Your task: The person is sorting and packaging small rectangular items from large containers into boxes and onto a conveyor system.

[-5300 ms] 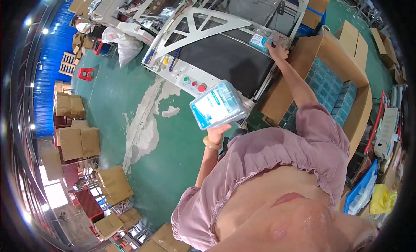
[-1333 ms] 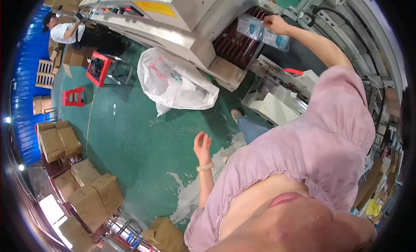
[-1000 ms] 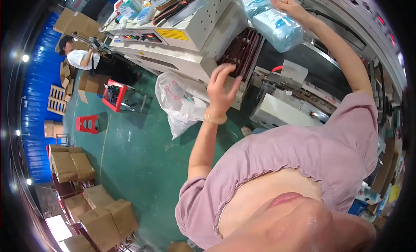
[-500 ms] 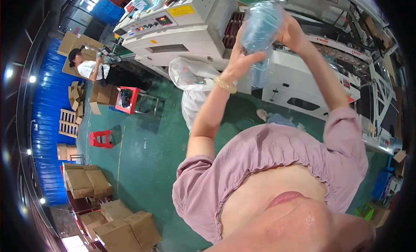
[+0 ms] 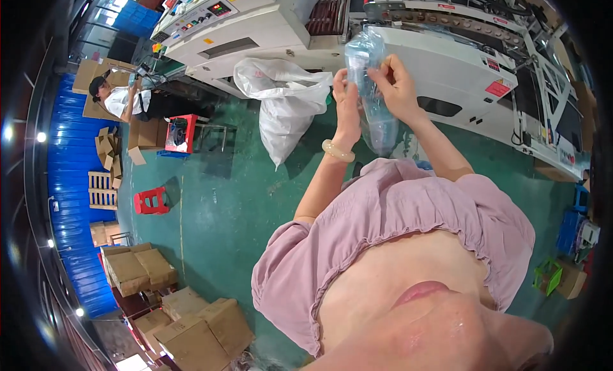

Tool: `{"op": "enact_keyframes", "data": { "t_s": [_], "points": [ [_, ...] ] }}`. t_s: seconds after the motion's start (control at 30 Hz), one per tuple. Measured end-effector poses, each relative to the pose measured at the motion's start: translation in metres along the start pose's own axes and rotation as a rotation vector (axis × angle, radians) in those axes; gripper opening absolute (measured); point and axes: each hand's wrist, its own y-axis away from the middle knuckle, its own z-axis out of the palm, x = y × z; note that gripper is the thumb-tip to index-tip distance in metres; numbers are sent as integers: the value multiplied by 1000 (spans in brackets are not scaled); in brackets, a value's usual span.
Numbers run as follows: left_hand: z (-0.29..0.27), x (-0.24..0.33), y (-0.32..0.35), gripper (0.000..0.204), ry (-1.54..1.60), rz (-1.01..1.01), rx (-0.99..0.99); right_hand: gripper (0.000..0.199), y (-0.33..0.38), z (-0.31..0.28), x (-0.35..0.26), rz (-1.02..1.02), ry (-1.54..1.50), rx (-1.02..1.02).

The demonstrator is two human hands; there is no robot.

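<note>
A long pale-blue bundle (image 5: pixel 381 125) in shiny clear plastic film hangs upright in front of my chest. What lies inside the film I cannot make out. My left hand (image 5: pixel 346 112), with a pale bangle at the wrist, grips its left side, fingers pointing up. From the right, my right hand (image 5: pixel 399 93) holds the upper part, its thumb and fingers bent against the film. Just left of my left hand is a large white sack (image 5: pixel 287 125), its mouth gaping.
A white machine with a control panel (image 5: pixel 204 16) stands ahead, joined to a roller conveyor (image 5: pixel 327 13) and another white machine (image 5: pixel 447 61). A co-worker (image 5: pixel 118 99) is at the far left. A red stool (image 5: pixel 151 200) and cardboard boxes (image 5: pixel 191 342) stand on the green floor.
Both hands have come down and nearer to my body with the wrapped bundle. My right hand has shifted its hold onto the front of the film. More of the white sack shows.
</note>
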Motion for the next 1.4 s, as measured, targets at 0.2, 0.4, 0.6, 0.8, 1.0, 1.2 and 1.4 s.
{"op": "enact_keyframes", "data": {
  "t_s": [0.2,0.4,0.6,0.8,1.0,1.2,1.4],
  "points": [
    [53,-14,23,48,80,-174,-269,28,40,-60,-8,226,-281,-134],
    [139,-80,77,41,195,-385,-330,31,96,-162,-1,315,314,64],
    [217,-133,120,46,142,-493,-554,26,157,-267,-32,368,-8,74],
    [273,-170,143,50,207,-739,-726,27,216,-330,-39,414,-393,306],
    [313,-182,168,77,486,-1050,-699,37,237,-391,-42,24,-1479,287],
    [333,-179,167,96,524,-867,-1060,30,267,-424,-51,392,12,1047],
    [316,-155,165,69,245,-999,-879,17,242,-440,-74,264,710,759]
  ]
}}
